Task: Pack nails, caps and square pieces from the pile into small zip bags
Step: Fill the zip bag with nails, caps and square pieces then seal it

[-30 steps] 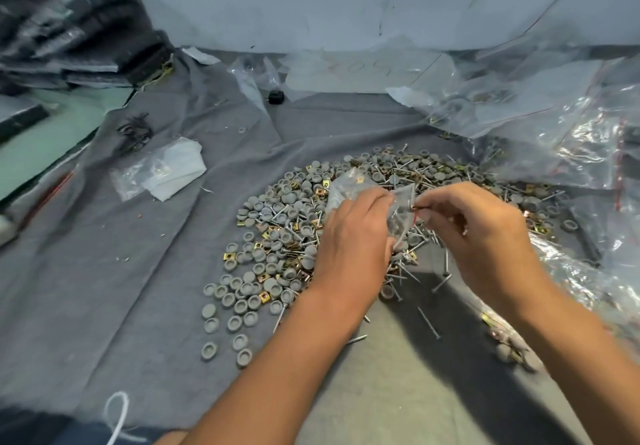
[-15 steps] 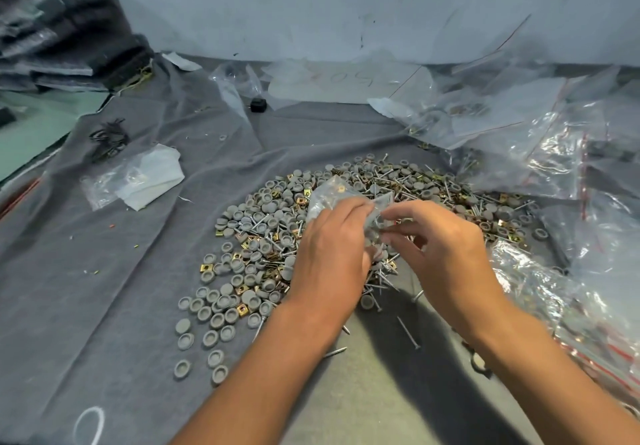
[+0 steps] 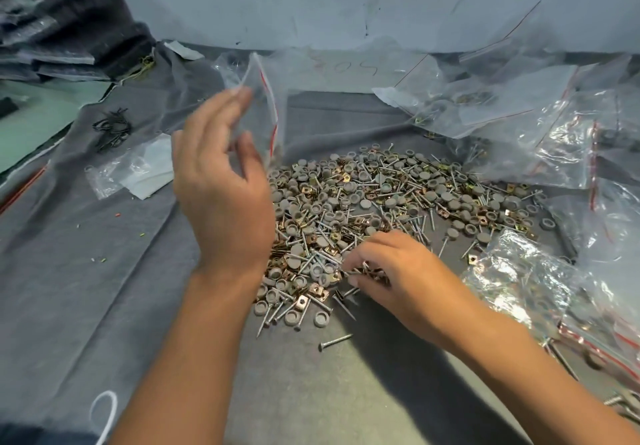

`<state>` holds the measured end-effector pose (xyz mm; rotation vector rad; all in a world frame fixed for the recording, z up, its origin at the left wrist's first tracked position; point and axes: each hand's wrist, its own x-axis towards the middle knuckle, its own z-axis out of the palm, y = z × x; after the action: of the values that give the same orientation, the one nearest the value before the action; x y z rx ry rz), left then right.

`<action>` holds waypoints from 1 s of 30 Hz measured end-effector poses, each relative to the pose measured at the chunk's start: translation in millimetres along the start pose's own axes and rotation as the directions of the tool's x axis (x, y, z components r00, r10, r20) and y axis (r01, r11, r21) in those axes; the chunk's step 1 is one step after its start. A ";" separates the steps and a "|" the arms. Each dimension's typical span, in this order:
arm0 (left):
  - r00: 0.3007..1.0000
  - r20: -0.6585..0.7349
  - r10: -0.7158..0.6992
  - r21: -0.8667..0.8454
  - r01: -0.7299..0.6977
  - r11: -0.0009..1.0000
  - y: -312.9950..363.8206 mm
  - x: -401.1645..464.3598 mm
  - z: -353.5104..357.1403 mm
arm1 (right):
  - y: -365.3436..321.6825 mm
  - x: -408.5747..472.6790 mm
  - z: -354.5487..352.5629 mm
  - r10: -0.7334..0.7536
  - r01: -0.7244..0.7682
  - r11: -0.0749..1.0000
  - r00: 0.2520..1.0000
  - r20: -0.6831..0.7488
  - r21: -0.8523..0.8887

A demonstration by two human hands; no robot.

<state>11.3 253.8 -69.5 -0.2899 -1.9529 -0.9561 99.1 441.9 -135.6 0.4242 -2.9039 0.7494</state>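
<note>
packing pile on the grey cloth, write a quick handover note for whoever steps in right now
Left hand: raised over the pile's left edge, holding a small zip bag with a red strip; it looks empty, though blurred.
Right hand: down on the near side of the pile, fingers pinching up nails and brass square pieces.
One loose nail lies apart on the grey cloth, nearer you.
Done: filled bags lie on the right.
Left: load this bag, zip it; most of the pile remains.

Grey caps (image 3: 353,186), brassy square pieces (image 3: 302,301)
</note>
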 end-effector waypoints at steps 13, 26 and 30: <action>0.818 0.571 -0.060 0.066 0.027 0.997 -9.1 -18.4 11.3 | -16.1 0.9 21.5 -0.036 0.038 0.971 0.999 0.016 -0.236; 0.820 0.572 -0.032 0.065 -0.007 0.998 -5.2 -20.3 12.4 | -18.9 -5.1 15.3 -0.046 0.045 0.999 0.996 0.074 0.013; 0.820 0.572 -0.020 0.056 -0.014 0.998 -3.6 -21.9 12.1 | -20.2 -3.3 15.1 -0.042 0.049 0.998 0.988 0.151 -0.044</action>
<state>13.9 263.8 -92.6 -0.5981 -2.5251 -0.8730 107.6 418.4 -140.1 0.5626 -3.0321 0.6681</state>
